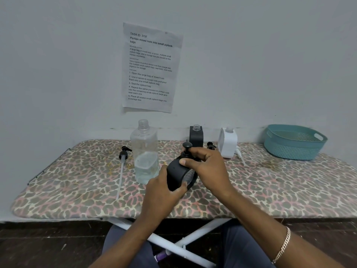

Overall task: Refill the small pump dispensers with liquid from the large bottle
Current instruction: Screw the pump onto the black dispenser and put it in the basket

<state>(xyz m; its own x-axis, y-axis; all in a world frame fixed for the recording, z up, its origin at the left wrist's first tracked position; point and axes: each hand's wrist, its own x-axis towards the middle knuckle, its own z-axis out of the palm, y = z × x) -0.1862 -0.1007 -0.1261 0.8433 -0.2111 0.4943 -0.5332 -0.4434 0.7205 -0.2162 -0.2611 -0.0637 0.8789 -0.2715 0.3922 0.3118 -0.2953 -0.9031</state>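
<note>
Clamping black dispenser (175, 171) with left hand (162, 192), pinching its pump (187, 146) with right hand (206, 167), seemingly screwing it on; needing firm turns next

Light even and diffuse, rather dim, with a cool grey-blue cast. No hard shadows, only faint soft shade on the board cover (77, 190) beneath the left hand (162, 187) and right hand (208, 167). Black dispenser (176, 171) between them reads as a dark mass with little surface detail. Clear bottle (144, 151) just left of the hands shows weak highlights, no glare. Printed sheet (150, 68) above them is legible, slightly soft. Floor (48, 244) below the hands is near black. Wide-angle bowing curves the board's edges far left and right.
</note>
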